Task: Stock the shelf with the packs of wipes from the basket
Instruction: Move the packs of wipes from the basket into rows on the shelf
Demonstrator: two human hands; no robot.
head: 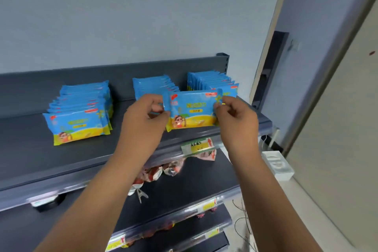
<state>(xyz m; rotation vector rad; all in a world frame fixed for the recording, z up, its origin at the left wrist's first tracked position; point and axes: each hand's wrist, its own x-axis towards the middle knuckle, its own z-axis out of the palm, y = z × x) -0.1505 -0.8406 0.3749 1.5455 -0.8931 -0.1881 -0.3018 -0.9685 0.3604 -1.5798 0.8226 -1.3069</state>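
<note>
I hold one blue-and-yellow pack of wipes point(193, 109) upright over the top shelf point(30, 149), in front of the middle row. My left hand point(143, 122) pinches its left edge and my right hand point(237, 120) pinches its right edge. Three rows of the same packs stand on the dark grey shelf: a left row point(79, 112), a middle row point(153, 86) partly hidden behind my hands, and a right row point(210, 81) near the shelf end. The basket is out of view.
Lower shelves hold red-and-white snack bags point(155, 174) and price tags point(197, 146). A white box point(278, 166) sits on the floor to the right, with loose wires point(243, 225) nearby. A wall and door frame stand right of the shelf unit.
</note>
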